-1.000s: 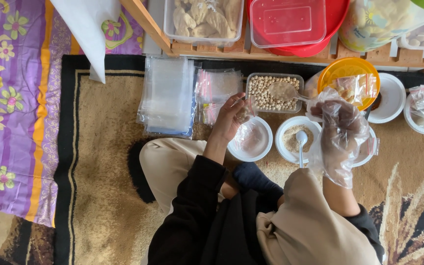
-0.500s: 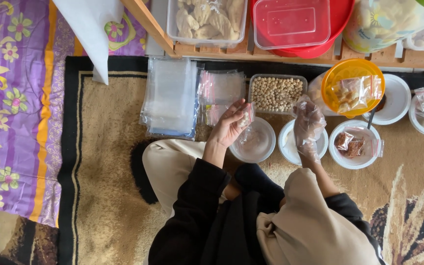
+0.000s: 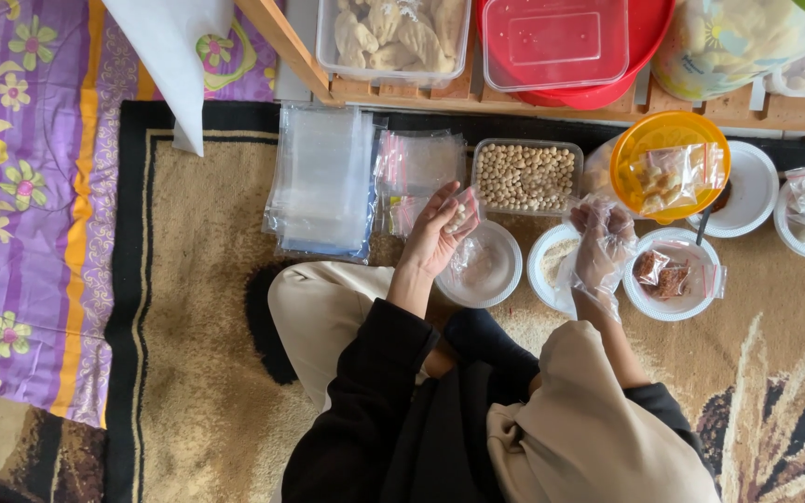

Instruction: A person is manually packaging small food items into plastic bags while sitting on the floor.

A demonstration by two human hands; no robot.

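Our left hand [image 3: 435, 233] is clenched around a small clear bag [image 3: 461, 216] with pale pieces inside, held above the empty white bowl [image 3: 500, 279]. Our gloved right hand [image 3: 600, 250], a second ago lifting a spoon up by the tray of nuts [image 3: 525, 175], has come down over the bowl of powder [image 3: 544, 265]; its grip now looks released, with no spoon in it. So we judge the scoop has gone into the bag, which remains unsealed.

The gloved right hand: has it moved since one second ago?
Yes. The right hand has come down from beside the orange bowl and now sits lower, over the white bowl of powder.
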